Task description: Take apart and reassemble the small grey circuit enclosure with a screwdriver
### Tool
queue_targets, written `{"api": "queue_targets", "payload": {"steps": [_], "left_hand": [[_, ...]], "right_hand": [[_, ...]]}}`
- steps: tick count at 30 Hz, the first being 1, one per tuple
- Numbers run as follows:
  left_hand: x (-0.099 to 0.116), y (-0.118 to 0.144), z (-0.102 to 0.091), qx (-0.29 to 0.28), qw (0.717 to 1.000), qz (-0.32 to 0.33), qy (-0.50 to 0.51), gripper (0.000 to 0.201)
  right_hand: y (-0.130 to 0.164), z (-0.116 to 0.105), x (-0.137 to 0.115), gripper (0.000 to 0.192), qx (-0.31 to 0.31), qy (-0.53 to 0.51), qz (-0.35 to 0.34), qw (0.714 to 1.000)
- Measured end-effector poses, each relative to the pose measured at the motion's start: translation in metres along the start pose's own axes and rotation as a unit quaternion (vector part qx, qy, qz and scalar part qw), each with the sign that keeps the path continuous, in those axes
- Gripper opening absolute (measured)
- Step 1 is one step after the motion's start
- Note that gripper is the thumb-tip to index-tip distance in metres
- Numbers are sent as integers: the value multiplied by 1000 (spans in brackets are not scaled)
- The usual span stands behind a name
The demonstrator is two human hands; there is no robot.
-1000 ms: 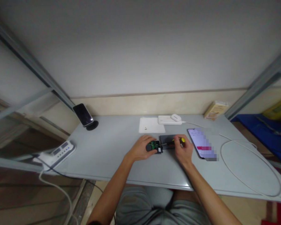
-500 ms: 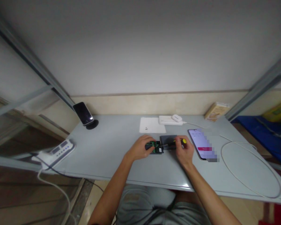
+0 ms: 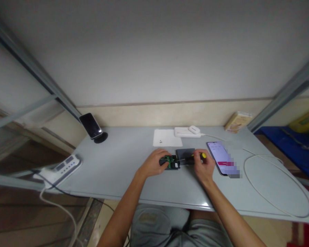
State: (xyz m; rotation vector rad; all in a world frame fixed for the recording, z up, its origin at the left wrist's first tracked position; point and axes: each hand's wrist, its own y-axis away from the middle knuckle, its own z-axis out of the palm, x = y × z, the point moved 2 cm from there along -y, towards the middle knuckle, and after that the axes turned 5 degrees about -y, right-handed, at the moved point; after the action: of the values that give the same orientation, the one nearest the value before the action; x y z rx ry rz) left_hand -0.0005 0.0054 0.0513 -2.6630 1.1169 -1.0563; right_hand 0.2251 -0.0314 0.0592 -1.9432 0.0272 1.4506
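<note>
My left hand (image 3: pixel 154 162) rests on the grey table (image 3: pixel 123 161) and grips a small opened device with a green circuit board (image 3: pixel 170 161). My right hand (image 3: pixel 204 166) holds a screwdriver (image 3: pixel 193 157) with a black and yellow handle, its thin shaft pointing left onto the circuit board. A dark flat cover (image 3: pixel 184 152) lies just behind the board, between the two hands.
A lit phone (image 3: pixel 219 157) lies right of my right hand. A white sheet (image 3: pixel 167 138) and a white charger block (image 3: pixel 187 131) sit behind. A looped white cable (image 3: pixel 275 178) is at right, a phone on a stand (image 3: pixel 92 126) and a power strip (image 3: pixel 61 168) at left.
My right hand and the screwdriver have shifted slightly to the right; the left hand stays on the device. The view has moved a little.
</note>
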Motion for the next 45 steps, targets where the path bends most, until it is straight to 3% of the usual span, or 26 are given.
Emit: {"api": "queue_targets", "payload": {"steps": [16, 30, 38, 45], "left_hand": [[0, 1, 1, -1, 1000, -2, -3, 34], [4, 0, 4, -15, 999, 6, -30, 43], [1, 0, 5, -22, 999, 4, -30, 47], [1, 1, 5, -21, 999, 4, -31, 49]], "right_hand": [[0, 0, 0, 31, 7, -2, -18, 1000], [1, 0, -5, 27, -34, 19, -38, 999], [2, 2, -7, 22, -32, 29, -121, 992], [2, 0, -8, 19, -8, 30, -141, 990]]}}
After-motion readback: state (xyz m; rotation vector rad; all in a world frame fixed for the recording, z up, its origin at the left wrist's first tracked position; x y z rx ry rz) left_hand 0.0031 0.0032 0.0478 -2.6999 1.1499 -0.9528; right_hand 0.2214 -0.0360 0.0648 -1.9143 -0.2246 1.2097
